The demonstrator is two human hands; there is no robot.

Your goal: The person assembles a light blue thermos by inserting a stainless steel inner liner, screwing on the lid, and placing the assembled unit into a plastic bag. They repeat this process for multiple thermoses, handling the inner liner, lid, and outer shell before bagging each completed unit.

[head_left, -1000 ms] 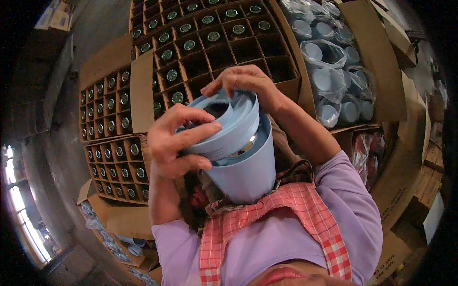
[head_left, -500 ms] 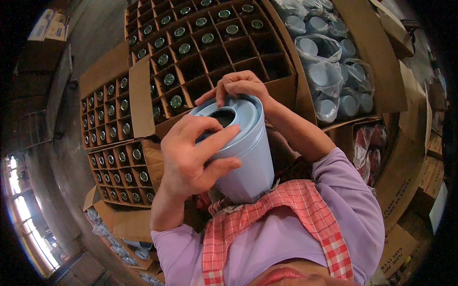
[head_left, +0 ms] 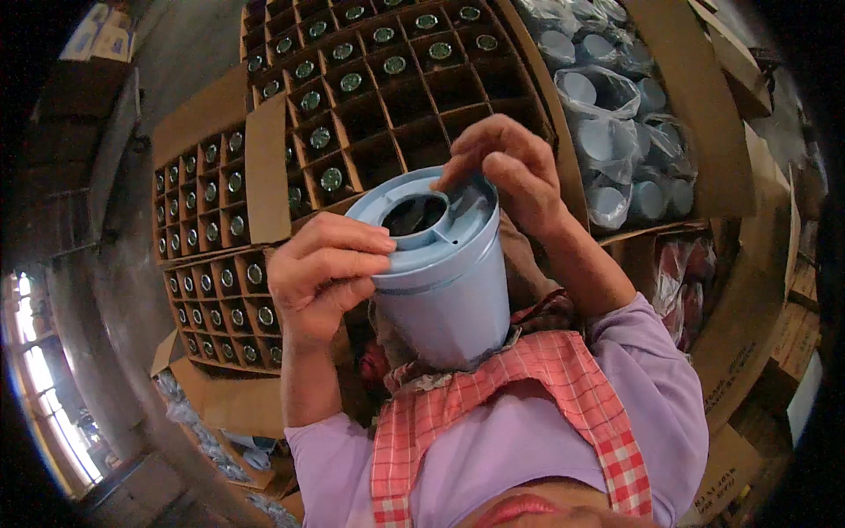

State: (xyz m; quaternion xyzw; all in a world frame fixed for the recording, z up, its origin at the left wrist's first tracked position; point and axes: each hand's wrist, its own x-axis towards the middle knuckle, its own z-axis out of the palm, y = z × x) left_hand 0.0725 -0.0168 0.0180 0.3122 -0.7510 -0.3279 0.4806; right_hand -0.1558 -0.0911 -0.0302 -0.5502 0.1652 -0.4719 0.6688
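Note:
A light-blue plastic flask body (head_left: 444,308) stands on my lap against the apron, its top tilted away from me. Its top has a raised round collar (head_left: 414,216) around a dark opening. My left hand (head_left: 321,268) pinches the near left rim between thumb and fingers. At the far right of the top is my right hand (head_left: 515,172), fingers curled, one fingertip on the collar. Whether a small piece lies in those fingers is hidden.
Ahead stands a divided carton (head_left: 370,114) with several shiny round-topped items in its cells; similar cartons (head_left: 202,202) stack at the left. An open carton at the right holds bagged light-blue cylindrical parts (head_left: 607,141). Below it lie red bagged pieces (head_left: 673,277).
My left hand has drawn back from over the opening to the left rim. My right hand has lifted slightly and shifted right, its fingertip now at the collar.

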